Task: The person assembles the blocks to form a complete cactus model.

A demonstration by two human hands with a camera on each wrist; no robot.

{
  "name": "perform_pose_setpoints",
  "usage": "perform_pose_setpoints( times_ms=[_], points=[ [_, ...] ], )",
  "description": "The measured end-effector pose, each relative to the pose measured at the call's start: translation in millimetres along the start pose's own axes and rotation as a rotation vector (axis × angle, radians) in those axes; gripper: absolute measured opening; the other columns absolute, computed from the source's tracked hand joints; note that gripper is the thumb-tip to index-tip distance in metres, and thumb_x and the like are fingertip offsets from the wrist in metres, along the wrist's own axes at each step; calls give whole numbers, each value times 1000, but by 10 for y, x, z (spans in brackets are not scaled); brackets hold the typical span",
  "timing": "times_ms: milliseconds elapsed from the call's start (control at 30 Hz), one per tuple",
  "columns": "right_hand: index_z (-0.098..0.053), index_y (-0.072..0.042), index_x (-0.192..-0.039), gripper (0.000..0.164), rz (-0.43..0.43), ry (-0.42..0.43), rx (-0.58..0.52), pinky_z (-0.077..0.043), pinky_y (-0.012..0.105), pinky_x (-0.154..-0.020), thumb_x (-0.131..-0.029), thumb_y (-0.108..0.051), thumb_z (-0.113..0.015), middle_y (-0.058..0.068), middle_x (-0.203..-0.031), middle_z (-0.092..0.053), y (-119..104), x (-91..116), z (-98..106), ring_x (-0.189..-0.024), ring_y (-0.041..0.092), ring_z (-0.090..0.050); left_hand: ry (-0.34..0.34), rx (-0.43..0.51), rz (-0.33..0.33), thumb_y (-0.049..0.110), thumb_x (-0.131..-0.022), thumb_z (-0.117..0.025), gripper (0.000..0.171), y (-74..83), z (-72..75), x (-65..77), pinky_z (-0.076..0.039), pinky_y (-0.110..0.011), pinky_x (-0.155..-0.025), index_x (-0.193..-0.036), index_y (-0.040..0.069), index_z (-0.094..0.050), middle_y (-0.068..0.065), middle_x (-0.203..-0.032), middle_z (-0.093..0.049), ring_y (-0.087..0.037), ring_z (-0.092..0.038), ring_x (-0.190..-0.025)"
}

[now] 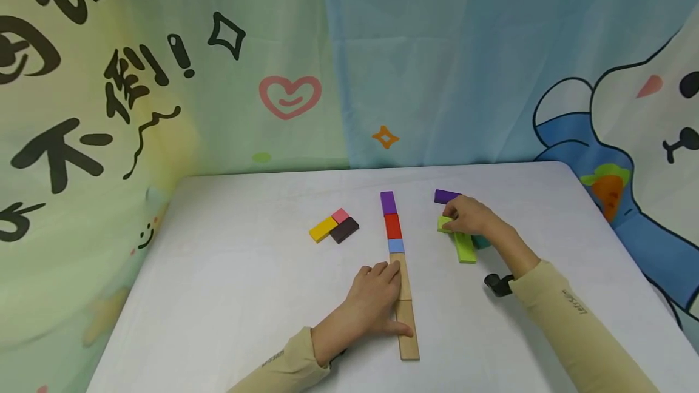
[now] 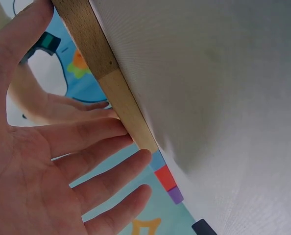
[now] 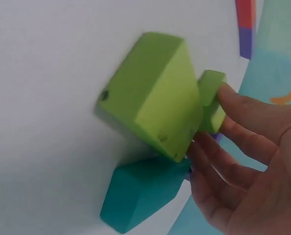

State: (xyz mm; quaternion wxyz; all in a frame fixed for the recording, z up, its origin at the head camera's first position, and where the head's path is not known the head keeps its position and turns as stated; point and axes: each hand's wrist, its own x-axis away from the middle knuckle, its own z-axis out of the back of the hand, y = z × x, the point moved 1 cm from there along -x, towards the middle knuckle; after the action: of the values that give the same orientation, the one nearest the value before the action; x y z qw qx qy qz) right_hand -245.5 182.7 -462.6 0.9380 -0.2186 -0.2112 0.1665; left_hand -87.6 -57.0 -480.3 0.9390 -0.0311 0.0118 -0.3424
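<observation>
On the white table, a straight row runs away from me: two wooden blocks [image 1: 408, 347], then a light blue block [image 1: 395, 245], a red block [image 1: 392, 226] and a purple block [image 1: 388, 202]. My left hand [image 1: 371, 299] lies along the row's left side, fingertips touching the wood and thumb on the nearer wooden block; its fingers are spread in the left wrist view. To the right, my right hand [image 1: 472, 217] pinches a small light green block [image 3: 211, 93] between thumb and fingers. Close beside it are a longer light green block [image 3: 155, 93] and a teal block [image 3: 140, 196].
Behind the right hand lies another purple block [image 1: 446, 196]. Left of the row, a yellow block [image 1: 323, 230], a pink block [image 1: 340, 215] and a dark brown block [image 1: 344, 230] sit together. A printed curtain [image 1: 437, 77] hangs beyond the table's back edge.
</observation>
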Motion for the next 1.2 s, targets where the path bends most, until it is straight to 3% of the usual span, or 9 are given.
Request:
perform_pose_setpoints(
  times_ms=[233,367,567,700,833,967,1200],
  points=[
    [-62,4,-98,20,91,97,-100,-49,42,-75,-83,-2,-74,18,-95,-64,-191,-85,-67,-88,31,-59,-13,5,0,87,-63,-63,104,-5,-16,-8,-44,-29,-80,-131,8,-60,-1,-128,-53,-16,-52,-110],
    [-66,5,-102,19,89,231,-209,-49,39,-73,-85,-2,-73,19,-94,-66,-260,-296,-78,-88,31,-60,-15,-3,2,87,-63,-63,103,-7,-23,-12,-44,-29,-79,-130,9,-61,0,-128,-53,-16,-52,-110],
    [-66,7,-114,26,27,355,-403,-52,35,-77,-92,-6,-68,25,-111,-63,-323,-687,-110,-103,37,-60,-15,5,2,86,-64,-63,101,-2,-16,-12,-43,-27,-76,-129,9,-61,0,-124,-53,-14,-52,-106],
    [-65,10,-118,29,38,381,-454,-52,33,-78,-93,-6,-65,27,-117,-61,-384,-901,-155,-110,39,-57,-29,15,10,86,-64,-64,102,-11,-9,-10,-42,-27,-77,-131,9,-60,0,-126,-53,-15,-52,-108],
    [-65,11,-118,28,58,377,-464,-50,40,-88,-94,-3,-62,28,-120,-62,-426,-1034,-221,-114,39,-55,-28,13,9,86,-64,-64,102,-11,-12,-12,-42,-28,-78,-131,9,-60,0,-126,-53,-15,-52,-108],
    [-65,10,-118,27,48,366,-468,-47,46,-93,-93,0,-61,28,-120,-62,-439,-1088,-272,-112,39,-57,-22,1,5,87,-63,-63,103,-6,-12,-10,-42,-27,-77,-131,9,-60,0,-126,-53,-15,-52,-107],
    [-67,8,-115,24,29,373,-508,-48,44,-93,-94,-1,-62,25,-117,-65,-446,-1126,-338,-107,36,-59,-36,-2,16,87,-63,-63,105,-9,-2,-3,-43,-28,-79,-133,8,-60,-1,-131,-53,-15,-52,-110]
  ],
)
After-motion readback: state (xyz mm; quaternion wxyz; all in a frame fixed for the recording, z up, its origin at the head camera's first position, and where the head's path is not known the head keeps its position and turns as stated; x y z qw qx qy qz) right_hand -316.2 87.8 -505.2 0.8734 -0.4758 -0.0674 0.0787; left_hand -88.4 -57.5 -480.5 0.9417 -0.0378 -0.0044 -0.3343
